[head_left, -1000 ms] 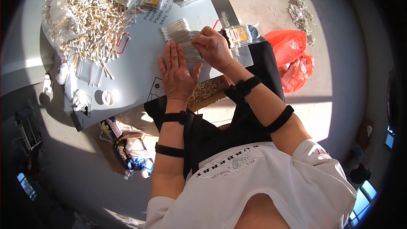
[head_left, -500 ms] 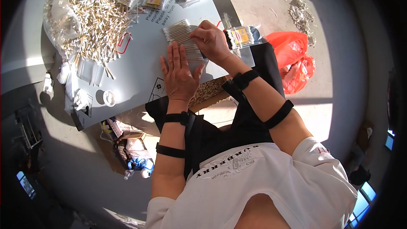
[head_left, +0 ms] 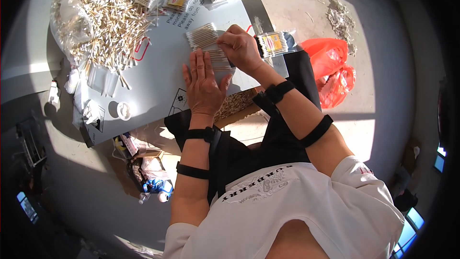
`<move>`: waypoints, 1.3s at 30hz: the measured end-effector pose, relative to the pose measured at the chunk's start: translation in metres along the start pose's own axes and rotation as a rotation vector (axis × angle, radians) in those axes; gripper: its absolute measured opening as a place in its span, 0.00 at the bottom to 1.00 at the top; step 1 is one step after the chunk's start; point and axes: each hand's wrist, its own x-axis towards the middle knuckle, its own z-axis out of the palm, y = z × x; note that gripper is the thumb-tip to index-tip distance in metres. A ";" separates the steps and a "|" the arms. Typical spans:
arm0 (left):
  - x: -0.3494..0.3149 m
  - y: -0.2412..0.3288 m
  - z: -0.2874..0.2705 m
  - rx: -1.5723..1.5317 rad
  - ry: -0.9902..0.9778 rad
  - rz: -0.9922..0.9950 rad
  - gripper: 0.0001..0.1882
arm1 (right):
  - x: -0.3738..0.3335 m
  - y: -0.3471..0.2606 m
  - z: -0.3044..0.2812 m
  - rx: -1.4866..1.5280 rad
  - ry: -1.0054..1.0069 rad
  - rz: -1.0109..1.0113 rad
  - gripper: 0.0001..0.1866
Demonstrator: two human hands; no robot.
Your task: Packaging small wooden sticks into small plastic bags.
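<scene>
My left hand lies flat on the grey board, fingers stretched out, its fingertips against a row of cotton swabs. Just beyond them is another neat row of cotton swabs, side by side. My right hand is closed in a pinch at the right end of the nearer row; what its fingertips hold, if anything, is hidden. To the right of that hand is a clear bag of cotton swabs with a yellow card, by the board's right edge.
A large heap of loose cotton swabs covers the board's far left. Several filled swab bags lie along the far side. A white ring sits near the left front. Red plastic bags are on the floor at right.
</scene>
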 end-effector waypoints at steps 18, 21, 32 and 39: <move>0.001 0.003 -0.003 -0.002 -0.012 -0.011 0.40 | 0.010 0.004 0.004 -0.041 -0.070 -0.085 0.02; 0.000 0.001 -0.001 0.027 -0.051 -0.013 0.41 | 0.015 0.002 0.003 -0.046 -0.121 -0.085 0.02; 0.000 0.001 -0.003 0.036 -0.083 -0.019 0.41 | 0.053 -0.001 0.012 -0.230 -0.161 -0.067 0.06; 0.004 0.006 0.000 0.070 -0.105 -0.006 0.40 | 0.077 0.013 0.021 -0.140 -0.109 -0.192 0.11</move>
